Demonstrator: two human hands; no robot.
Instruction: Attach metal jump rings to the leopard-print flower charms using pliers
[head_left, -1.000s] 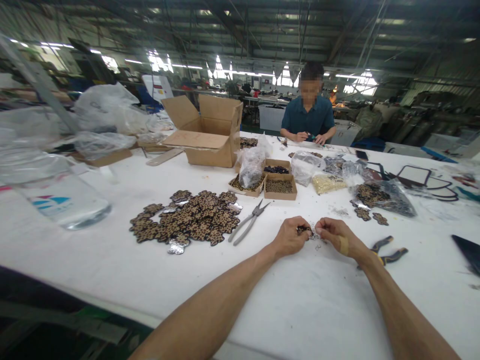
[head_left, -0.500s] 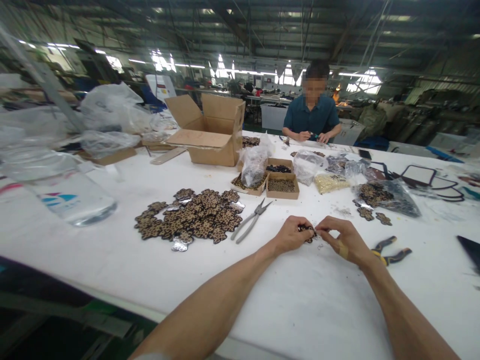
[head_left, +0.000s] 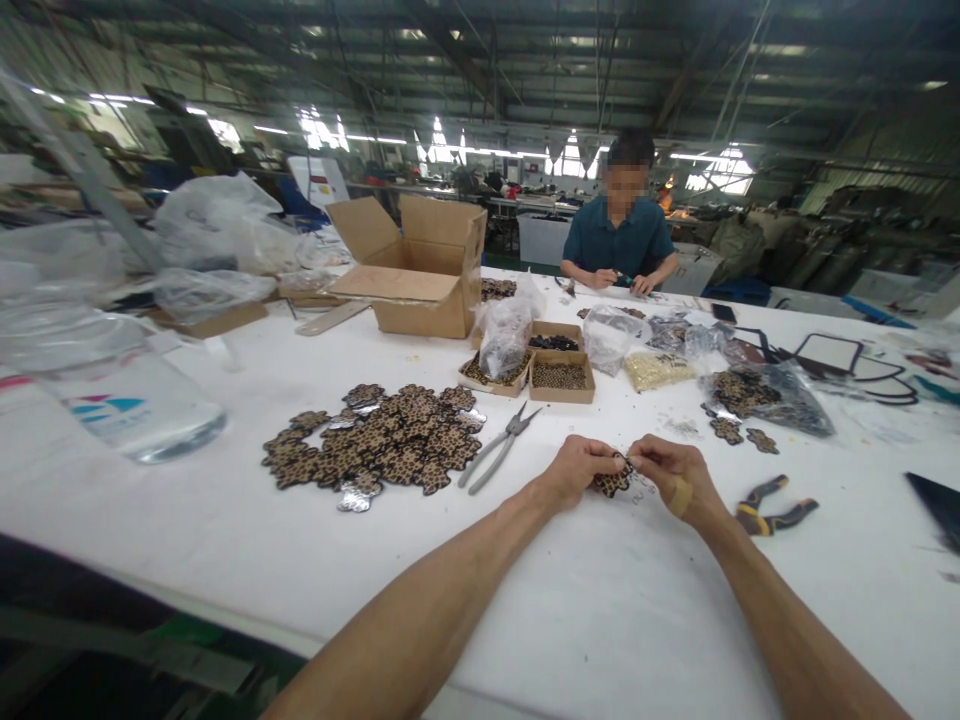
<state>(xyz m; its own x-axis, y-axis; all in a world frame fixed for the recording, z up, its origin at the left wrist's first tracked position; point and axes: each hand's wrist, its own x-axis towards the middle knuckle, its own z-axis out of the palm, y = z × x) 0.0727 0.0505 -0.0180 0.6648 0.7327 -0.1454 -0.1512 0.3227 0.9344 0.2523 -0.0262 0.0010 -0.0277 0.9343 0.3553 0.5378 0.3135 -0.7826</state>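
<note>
My left hand [head_left: 576, 472] is closed on a leopard-print patch [head_left: 613, 484] with a dark scalloped edge, held just over the white table. At the patch's upper right edge, my right hand [head_left: 673, 474] pinches thumb and forefinger together; whatever lies between these fingertips is too small to make out. Small wire-like bits [head_left: 637, 497] lie on the table beneath the hands. To the left spreads a heap of similar patches [head_left: 397, 435], a few showing silvery backs. Long-nosed grey pliers [head_left: 498, 452] rest between the heap and my left hand. Black-and-yellow pliers [head_left: 766, 515] lie right of my right wrist.
Small cardboard trays [head_left: 562, 392] of metal bits stand ahead, near plastic bags [head_left: 611, 335]. An open carton [head_left: 420, 315] is behind the heap. A large clear water jug [head_left: 142, 410] stands left. Across the table [head_left: 600, 610], a co-worker [head_left: 621, 235] sits handling a tool.
The patch has turned in my left hand, so more of its printed face shows. My right fingers stay at its edge. The whole view has shifted slightly.
</note>
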